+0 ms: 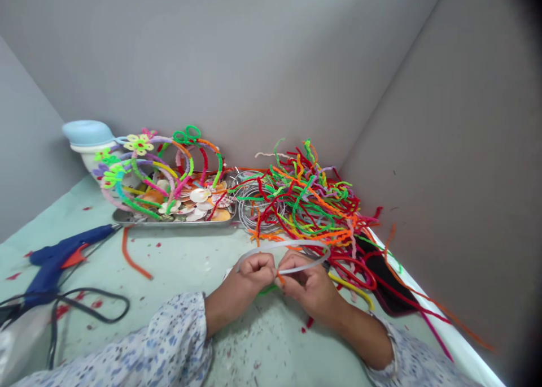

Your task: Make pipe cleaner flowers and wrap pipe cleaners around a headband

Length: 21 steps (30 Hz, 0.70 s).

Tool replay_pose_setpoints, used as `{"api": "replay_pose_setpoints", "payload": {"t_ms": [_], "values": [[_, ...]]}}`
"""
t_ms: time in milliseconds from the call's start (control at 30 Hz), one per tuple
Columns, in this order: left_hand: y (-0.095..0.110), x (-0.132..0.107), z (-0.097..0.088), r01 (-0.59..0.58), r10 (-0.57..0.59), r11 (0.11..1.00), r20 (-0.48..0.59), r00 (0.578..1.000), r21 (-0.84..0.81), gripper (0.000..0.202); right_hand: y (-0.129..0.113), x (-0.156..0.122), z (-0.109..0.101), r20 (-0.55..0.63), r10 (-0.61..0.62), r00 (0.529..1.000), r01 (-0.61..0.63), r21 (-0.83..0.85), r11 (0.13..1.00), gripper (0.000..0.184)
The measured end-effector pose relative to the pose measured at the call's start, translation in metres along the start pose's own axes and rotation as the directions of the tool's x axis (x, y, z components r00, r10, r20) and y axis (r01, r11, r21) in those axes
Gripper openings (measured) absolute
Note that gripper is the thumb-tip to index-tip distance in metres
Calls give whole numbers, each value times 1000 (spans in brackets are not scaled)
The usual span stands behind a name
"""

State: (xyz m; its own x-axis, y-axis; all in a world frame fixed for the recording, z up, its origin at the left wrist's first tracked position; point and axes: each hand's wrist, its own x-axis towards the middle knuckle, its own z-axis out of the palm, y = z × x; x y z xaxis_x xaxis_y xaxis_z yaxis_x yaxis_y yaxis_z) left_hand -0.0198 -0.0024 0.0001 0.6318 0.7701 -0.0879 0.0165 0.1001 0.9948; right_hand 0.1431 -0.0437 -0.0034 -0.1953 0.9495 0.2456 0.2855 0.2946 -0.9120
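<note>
Both hands meet over the front middle of the table, closed around a whitish, translucent headband (292, 243) bent into a loop. My left hand (250, 277) grips the band with curled fingers. A short bit of orange pipe cleaner (280, 278) pokes out between the two hands, at the fingertips of my right hand (309, 285), which pinches it against the band. Part of the band is hidden behind the fingers. Under the hands, a green strip shows in part. Just beyond them lies a tangled heap of coloured pipe cleaners (313, 198).
A metal tray (182, 224) of shells holds several pipe-cleaner-wrapped headbands (157, 178) with flowers. Beside it are wire rings (254, 206). A blue glue gun (63, 251) with a black cord lies left, near an orange pipe cleaner (129, 255). A lidded white container (91, 144) stands behind. Grey walls surround the table.
</note>
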Motion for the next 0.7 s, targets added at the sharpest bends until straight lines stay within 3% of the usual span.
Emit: {"api": "replay_pose_setpoints", "payload": {"t_ms": [133,333,500,700], "values": [[0,-1,0,-3,3,1000,-5,1000,9,21,0,0,0,8,19,1000,-19,8,1000,13],[-1,0,0,-10,10,1000,-4,1000,0,20,7,-2,2,-44,169,985,-160,151,975,14],[-3,0,0,-20,20,1000,-7,1000,-2,20,4,-1,1,-28,115,993,-107,201,974,16],[-2,-4,3,-35,34,999,-25,999,-27,23,2,1,-2,-15,260,965,-235,381,894,20]]}}
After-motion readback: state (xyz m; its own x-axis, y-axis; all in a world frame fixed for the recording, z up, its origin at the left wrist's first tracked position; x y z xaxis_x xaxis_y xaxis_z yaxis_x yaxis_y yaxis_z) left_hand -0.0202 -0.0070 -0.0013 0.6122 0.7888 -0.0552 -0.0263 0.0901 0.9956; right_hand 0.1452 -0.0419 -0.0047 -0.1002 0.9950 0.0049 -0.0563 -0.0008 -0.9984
